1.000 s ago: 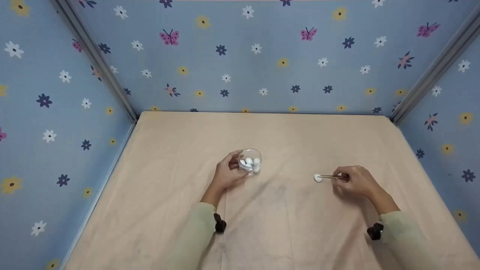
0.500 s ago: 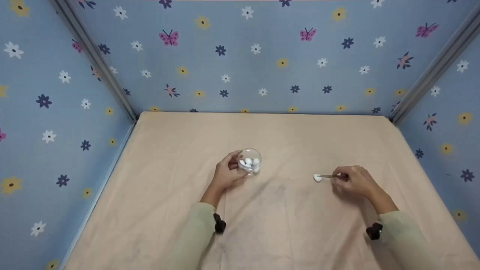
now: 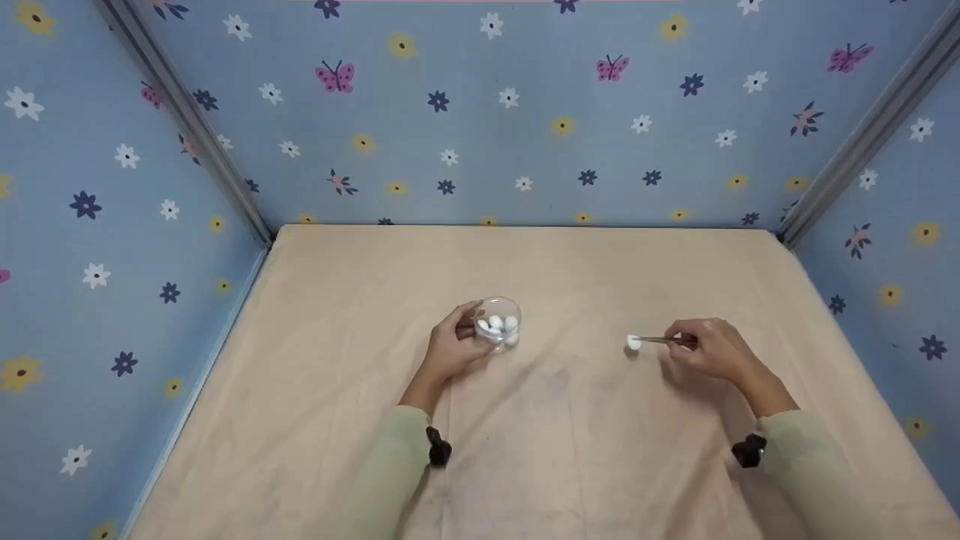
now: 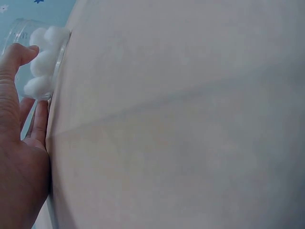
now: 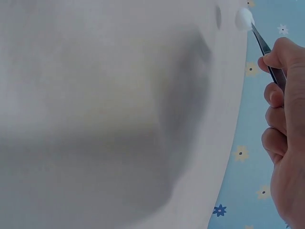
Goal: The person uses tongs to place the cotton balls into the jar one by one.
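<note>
My left hand (image 3: 452, 349) holds a small clear jar (image 4: 20, 32) near the middle of the table, with the thumb and fingers around its wall. Several white cotton balls (image 4: 44, 63) lie inside the jar, seen through its side and open top. On the right, my right hand (image 3: 711, 349) grips a pair of metal tweezers (image 5: 262, 43) pointing left. Their tips pinch a single cotton ball (image 5: 244, 19), which hangs just above the cloth, its shadow apart from it in the right wrist view.
A pale peach cloth (image 3: 570, 262) with soft creases covers the table. Blue panels (image 3: 480, 120) with flowers and butterflies rise at the back and both sides, joined by grey metal posts (image 3: 202, 135). Small black devices (image 3: 748, 451) sit at both wrists.
The tweezers and their cotton ball have risen a little off the cloth as my right hand moved up. My left hand and the jar have stayed in place.
</note>
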Tool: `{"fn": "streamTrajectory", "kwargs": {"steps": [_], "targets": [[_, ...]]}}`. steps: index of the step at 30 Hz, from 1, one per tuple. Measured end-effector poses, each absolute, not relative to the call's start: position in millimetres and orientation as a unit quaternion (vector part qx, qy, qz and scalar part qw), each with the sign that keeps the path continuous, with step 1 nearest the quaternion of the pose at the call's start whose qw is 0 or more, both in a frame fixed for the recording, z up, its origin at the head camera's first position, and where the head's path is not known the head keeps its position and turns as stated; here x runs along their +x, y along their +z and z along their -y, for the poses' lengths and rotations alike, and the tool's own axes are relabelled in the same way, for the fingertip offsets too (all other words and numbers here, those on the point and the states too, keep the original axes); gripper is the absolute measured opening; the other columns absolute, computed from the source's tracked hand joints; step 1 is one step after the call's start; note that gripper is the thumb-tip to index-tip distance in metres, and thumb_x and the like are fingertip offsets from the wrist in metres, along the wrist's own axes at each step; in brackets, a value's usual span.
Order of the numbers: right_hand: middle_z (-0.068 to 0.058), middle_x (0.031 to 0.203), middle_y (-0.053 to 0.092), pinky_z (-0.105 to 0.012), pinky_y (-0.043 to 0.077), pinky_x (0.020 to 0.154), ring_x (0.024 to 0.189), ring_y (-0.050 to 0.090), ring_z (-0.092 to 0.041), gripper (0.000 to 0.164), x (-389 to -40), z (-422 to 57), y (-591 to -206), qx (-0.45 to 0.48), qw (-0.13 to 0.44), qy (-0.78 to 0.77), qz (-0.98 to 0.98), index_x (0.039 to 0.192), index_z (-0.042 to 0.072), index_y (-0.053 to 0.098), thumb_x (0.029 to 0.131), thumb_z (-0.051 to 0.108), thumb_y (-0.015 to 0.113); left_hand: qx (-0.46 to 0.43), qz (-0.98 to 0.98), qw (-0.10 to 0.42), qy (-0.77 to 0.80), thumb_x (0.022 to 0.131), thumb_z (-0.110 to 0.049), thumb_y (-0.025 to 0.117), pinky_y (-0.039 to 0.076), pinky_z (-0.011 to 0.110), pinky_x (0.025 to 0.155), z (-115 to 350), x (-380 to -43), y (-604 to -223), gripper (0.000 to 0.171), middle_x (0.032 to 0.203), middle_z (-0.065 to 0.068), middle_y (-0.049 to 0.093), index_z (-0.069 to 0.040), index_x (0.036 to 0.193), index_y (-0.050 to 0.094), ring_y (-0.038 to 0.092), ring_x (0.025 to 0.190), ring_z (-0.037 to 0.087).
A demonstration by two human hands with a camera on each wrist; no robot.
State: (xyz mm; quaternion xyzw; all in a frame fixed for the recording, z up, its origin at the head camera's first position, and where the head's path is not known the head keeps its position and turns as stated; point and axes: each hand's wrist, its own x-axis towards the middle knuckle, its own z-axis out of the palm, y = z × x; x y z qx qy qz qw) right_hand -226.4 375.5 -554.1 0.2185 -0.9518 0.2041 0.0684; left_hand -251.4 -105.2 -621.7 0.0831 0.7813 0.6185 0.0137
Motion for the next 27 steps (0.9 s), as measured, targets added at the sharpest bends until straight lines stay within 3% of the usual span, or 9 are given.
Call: {"fn": "streamTrajectory", "kwargs": {"steps": [20,27], "targets": [[-0.002,0.075,0.075,-0.027,0.041,0.061,0.064,0.046,-0.002,0.012,-235.6,-371.2,-535.0,0.232,0.116,0.204,0.944,0.099,0.011,0.085,0.092,0.006,0.079,0.080,-0.783,0.014,0.616,0.090,-0.004,0.090,0.062,0.042,0.120,104.9,-251.9,-622.7,0.075,0.154,0.019,0.070,-0.011,0.159,0.061,0.070,0.136,0.034],[-0.002,0.074,0.076,-0.027,0.043,0.060,0.064,0.048,-0.001,0.010,-239.4,-366.5,-536.2,0.244,0.141,0.209,0.937,0.097,0.010,0.085,0.090,0.005,0.080,0.078,-0.782,0.018,0.618,0.090,-0.004,0.091,0.060,0.045,0.123,104.7,-252.6,-623.2,0.077,0.156,0.020,0.069,-0.011,0.160,0.061,0.069,0.140,0.036]]}}
